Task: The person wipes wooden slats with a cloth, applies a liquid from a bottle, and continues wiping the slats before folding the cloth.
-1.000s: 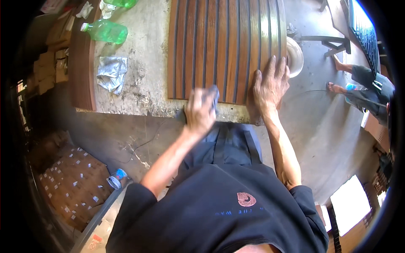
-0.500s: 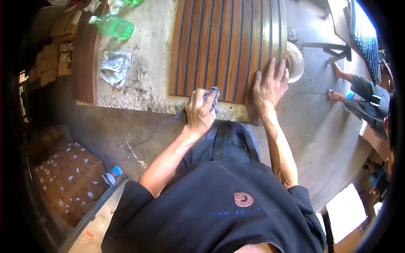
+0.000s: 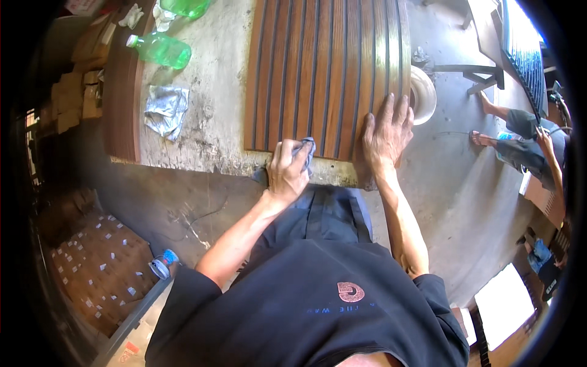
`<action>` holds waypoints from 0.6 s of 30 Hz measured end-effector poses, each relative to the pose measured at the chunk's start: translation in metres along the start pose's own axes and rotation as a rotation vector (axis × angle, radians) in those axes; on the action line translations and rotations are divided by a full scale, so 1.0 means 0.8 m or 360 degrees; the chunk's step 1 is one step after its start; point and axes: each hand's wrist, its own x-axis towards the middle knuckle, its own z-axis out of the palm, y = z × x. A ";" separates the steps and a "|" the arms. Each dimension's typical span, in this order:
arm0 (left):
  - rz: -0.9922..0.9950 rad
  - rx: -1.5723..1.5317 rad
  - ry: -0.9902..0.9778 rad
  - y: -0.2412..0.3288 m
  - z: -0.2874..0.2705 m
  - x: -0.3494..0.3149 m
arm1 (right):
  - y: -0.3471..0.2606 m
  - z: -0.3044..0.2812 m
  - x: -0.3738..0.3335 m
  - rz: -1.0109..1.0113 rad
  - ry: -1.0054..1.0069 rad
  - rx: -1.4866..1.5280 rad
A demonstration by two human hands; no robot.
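At the near edge of the panel (image 3: 337, 73), which lies on the bench (image 3: 217, 92), the left hand (image 3: 287, 171) keeps its grip clenched round a rag (image 3: 310, 150) and the right hand (image 3: 387, 137) stays spread on the panel's right side, little shifted, so work apparently remains at that end.

The left hand (image 3: 286, 174) gripped a rag (image 3: 310, 147) at the near edge of a slatted panel (image 3: 321, 79); the right hand (image 3: 386, 137) rested on its right side. 2 green bottles (image 3: 162, 50) and a cloth (image 3: 166, 111) lay on the table (image 3: 214, 92).
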 end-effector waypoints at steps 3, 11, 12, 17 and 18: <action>-0.0154 -0.0006 0.0082 -0.013 0.027 0.063 | -0.001 -0.020 -0.011 0.0004 -0.0026 0.0011; -0.0198 0.0205 0.0193 -0.085 0.086 0.228 | 0.013 -0.010 -0.046 -0.0009 -0.0079 0.0052; -0.0163 0.0172 0.0190 -0.077 0.071 0.175 | 0.015 -0.011 -0.048 0.0017 -0.0082 0.0044; -0.0206 0.0064 0.0203 -0.076 0.002 0.042 | 0.020 -0.028 -0.046 0.0045 -0.0105 0.0014; -0.0217 0.0076 0.0232 -0.076 0.007 0.066 | 0.021 -0.028 -0.050 0.0092 -0.0126 -0.0017</action>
